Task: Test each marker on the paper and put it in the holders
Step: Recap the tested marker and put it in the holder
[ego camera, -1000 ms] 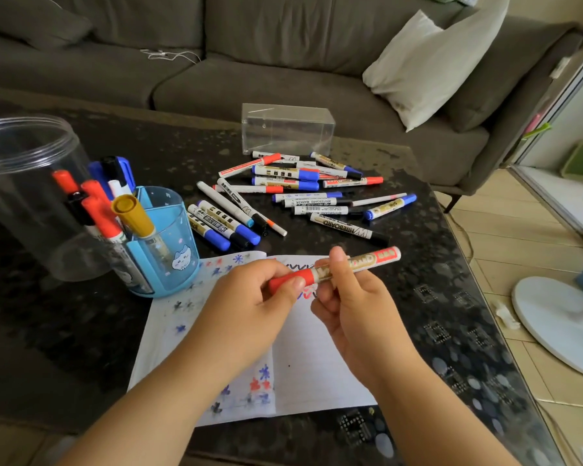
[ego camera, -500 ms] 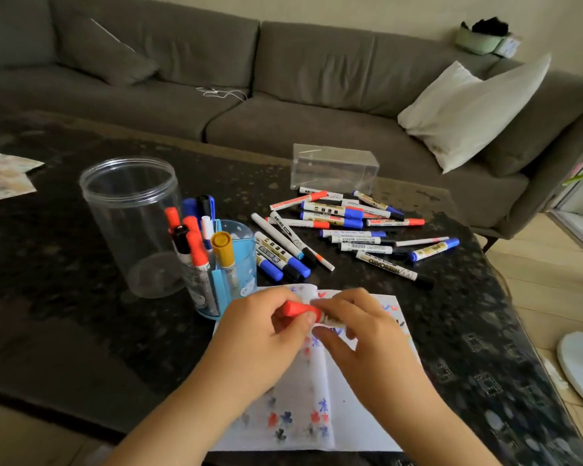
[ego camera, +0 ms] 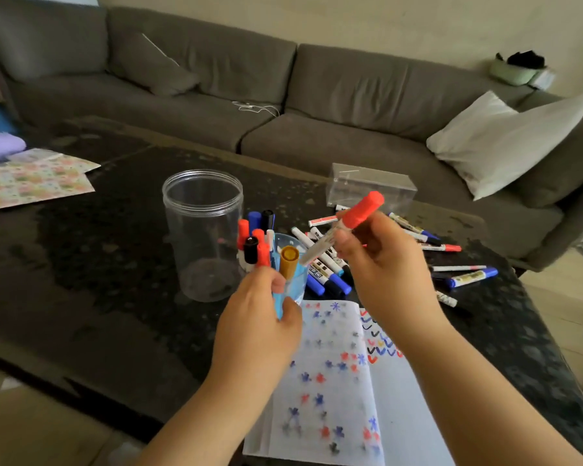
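1. Red-capped marker [ego camera: 347, 227] is being held up in the air by the right hand [ego camera: 386, 264], tilted, cap end high, its lower end pointing down toward the blue holder [ego camera: 288, 290].
2. The dark table [ego camera: 98, 264] is offering open surface at the left of the clear jar [ego camera: 202, 233]; the table's right edge is running close beside the loose markers [ego camera: 465, 276].
3. Blue holder is standing just right of the clear jar, already crowded with a yellow-capped marker [ego camera: 289, 260] and red, black and blue caps.
4. Marked paper [ego camera: 337, 375] is lying under both forearms; a clear box [ego camera: 371, 188] is sitting behind the marker pile.
5. Right fingers are pinching the marker's barrel just below its cap.
6. Left hand [ego camera: 260, 327] is gripping the blue holder, thumb and fingers curled around its wall.
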`<state>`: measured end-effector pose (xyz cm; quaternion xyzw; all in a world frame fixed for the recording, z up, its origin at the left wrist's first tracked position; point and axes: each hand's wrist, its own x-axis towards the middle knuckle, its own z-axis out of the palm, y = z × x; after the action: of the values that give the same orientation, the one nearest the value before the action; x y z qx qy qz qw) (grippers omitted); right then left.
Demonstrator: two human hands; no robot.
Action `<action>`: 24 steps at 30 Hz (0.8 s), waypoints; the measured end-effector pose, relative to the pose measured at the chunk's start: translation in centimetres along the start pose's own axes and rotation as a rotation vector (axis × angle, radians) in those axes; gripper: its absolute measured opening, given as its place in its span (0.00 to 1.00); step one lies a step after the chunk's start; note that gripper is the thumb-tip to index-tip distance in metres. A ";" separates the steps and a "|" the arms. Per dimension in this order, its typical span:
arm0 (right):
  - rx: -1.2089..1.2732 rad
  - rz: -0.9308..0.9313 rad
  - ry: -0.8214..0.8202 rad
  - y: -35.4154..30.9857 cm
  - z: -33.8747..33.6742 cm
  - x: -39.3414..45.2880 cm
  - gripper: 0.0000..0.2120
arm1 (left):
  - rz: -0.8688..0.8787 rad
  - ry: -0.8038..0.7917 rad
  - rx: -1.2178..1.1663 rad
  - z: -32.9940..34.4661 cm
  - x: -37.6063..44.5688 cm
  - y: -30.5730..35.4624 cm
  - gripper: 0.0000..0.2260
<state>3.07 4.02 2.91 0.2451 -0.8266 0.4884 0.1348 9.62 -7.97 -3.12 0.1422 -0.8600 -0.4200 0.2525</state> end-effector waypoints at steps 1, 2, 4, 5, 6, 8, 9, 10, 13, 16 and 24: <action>-0.006 0.013 -0.018 0.2 0.6 0.3 0.09 | -0.003 -0.006 -0.001 -0.1 0.0 0.0 0.06; -0.007 0.032 -0.035 0.5 1.2 0.6 0.08 | -0.002 -0.009 -0.001 -0.1 0.1 0.0 0.06; -0.013 0.076 -0.083 1.3 2.0 0.9 0.05 | -0.006 -0.016 0.002 -0.2 0.1 0.1 0.05; -0.029 0.099 -0.123 1.7 2.4 0.9 0.04 | -0.007 -0.019 0.005 -0.2 0.0 0.2 0.05; -0.057 0.115 -0.164 2.2 2.7 0.8 0.05 | -0.002 -0.021 0.011 -0.2 0.0 0.2 0.05; -0.139 0.099 -0.221 3.0 3.1 0.6 0.05 | 0.017 -0.025 0.028 -0.1 0.0 0.1 0.03; -0.171 0.083 -0.239 3.3 3.2 0.5 0.06 | 0.025 -0.031 0.041 0.0 0.0 0.1 0.03; -0.191 0.076 -0.247 3.6 3.1 0.4 0.07 | 0.029 -0.040 0.058 0.1 0.1 0.1 0.02; -0.191 0.089 -0.163 5.2 2.6 0.3 0.09 | 0.027 -0.070 0.105 0.5 0.2 0.3 0.00; -0.270 0.208 -0.118 7.6 2.1 0.1 0.10 | 0.018 -0.098 0.116 0.9 0.2 0.5 0.01; -0.565 0.248 -0.355 11.5 5.7 1.1 0.13 | -0.014 -0.144 0.138 1.4 0.3 0.4 0.01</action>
<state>-3.93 3.40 -7.92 0.1772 -0.9630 0.2029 -0.0088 8.56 -6.95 -3.42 0.1349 -0.9017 -0.3709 0.1768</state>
